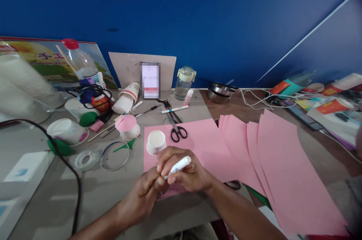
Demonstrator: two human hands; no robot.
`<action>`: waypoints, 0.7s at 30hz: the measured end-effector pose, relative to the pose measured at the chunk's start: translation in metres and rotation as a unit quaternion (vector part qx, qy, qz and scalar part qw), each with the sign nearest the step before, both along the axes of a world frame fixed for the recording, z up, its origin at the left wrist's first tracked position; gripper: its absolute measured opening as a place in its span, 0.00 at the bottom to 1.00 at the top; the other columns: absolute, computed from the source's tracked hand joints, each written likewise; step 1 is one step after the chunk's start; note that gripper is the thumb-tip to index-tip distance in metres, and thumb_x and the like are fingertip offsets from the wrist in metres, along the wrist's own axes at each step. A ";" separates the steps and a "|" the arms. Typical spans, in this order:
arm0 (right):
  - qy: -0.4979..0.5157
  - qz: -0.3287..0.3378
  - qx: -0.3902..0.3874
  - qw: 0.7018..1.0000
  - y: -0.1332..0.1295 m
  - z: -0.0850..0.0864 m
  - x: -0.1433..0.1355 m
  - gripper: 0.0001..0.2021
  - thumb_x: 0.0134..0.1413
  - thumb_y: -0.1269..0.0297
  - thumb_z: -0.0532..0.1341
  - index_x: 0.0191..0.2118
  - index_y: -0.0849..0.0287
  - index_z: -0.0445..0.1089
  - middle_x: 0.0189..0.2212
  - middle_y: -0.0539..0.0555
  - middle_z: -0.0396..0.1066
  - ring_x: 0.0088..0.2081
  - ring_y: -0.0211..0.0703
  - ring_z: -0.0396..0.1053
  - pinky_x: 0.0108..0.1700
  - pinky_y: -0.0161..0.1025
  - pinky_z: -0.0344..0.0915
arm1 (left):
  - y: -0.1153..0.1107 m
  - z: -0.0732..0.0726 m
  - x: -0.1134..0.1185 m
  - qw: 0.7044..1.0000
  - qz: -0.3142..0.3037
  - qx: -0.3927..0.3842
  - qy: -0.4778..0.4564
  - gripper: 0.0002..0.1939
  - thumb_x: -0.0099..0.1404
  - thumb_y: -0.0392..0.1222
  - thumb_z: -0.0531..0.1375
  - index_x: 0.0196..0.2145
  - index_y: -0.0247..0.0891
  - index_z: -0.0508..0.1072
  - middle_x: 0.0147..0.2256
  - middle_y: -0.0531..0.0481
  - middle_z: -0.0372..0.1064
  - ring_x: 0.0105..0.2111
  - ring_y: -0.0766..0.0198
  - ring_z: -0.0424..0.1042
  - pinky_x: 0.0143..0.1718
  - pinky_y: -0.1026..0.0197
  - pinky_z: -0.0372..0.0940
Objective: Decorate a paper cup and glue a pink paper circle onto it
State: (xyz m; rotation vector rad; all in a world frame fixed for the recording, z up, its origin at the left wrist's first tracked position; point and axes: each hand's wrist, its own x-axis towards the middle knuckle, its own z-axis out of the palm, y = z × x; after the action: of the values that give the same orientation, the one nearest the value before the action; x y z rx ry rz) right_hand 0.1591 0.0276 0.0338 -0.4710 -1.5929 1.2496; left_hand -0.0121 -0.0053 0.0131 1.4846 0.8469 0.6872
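At the near middle of the grey table point(98, 198), in the head view, a fat white plastic marker point(180, 165) is held up at a slant over a big sheet of flat pink paper point(203, 138). The right hand point(195, 175) has its fingers closed around the marker, with the thumb along its near side. The left hand point(144, 191) has its fingers pinched tight at the marker's low left end, so that end is hidden and I cannot tell if it is a cap or a tip. The marker looks light and hard, and it should not bend. Its smooth side may be a bit slippery, so the fat middle is a good place to hold it, with a firm pinch at the end. On the far left part of the sheet is a small white paper cup point(156, 141), upside down. It looks very light and could get squashed, so soft fingers low on its sides would be best. To its right are scissors with black handles point(178, 133). The paper looks thin and floppy and could crease, so it is best held by its edges.
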 end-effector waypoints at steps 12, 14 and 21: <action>0.050 0.070 -0.051 0.995 -0.008 0.005 -0.001 0.12 0.60 0.55 0.61 0.32 0.57 0.74 0.31 0.56 0.74 0.37 0.46 0.72 0.42 0.46 0.70 | 0.003 0.002 -0.003 0.974 -0.124 -0.161 -0.104 0.27 0.63 0.66 0.52 0.25 0.38 0.67 0.19 0.57 0.51 0.19 0.69 0.50 0.20 0.64 0.48; 0.106 0.056 -0.060 0.991 -0.006 0.009 0.007 0.13 0.61 0.54 0.59 0.32 0.55 0.74 0.29 0.55 0.73 0.35 0.45 0.72 0.41 0.46 0.70 | 0.000 -0.003 -0.003 0.951 -0.154 -0.226 -0.142 0.27 0.64 0.67 0.51 0.29 0.37 0.69 0.18 0.58 0.50 0.18 0.70 0.50 0.20 0.65 0.48; 0.308 -0.132 -0.185 0.924 0.024 0.017 0.043 0.16 0.44 0.46 0.70 0.22 0.51 0.70 0.21 0.46 0.57 0.24 0.37 0.59 0.34 0.41 0.68 | 0.012 -0.001 -0.011 0.943 -0.215 -0.202 -0.156 0.34 0.51 0.70 0.62 0.41 0.36 0.73 0.23 0.56 0.57 0.22 0.70 0.50 0.23 0.65 0.47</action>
State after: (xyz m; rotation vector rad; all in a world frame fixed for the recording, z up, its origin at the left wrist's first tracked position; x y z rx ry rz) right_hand 0.2020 0.0520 0.0509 -0.4494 -0.7389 1.3218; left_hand -0.0229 0.0064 0.0126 1.0968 0.3674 0.3759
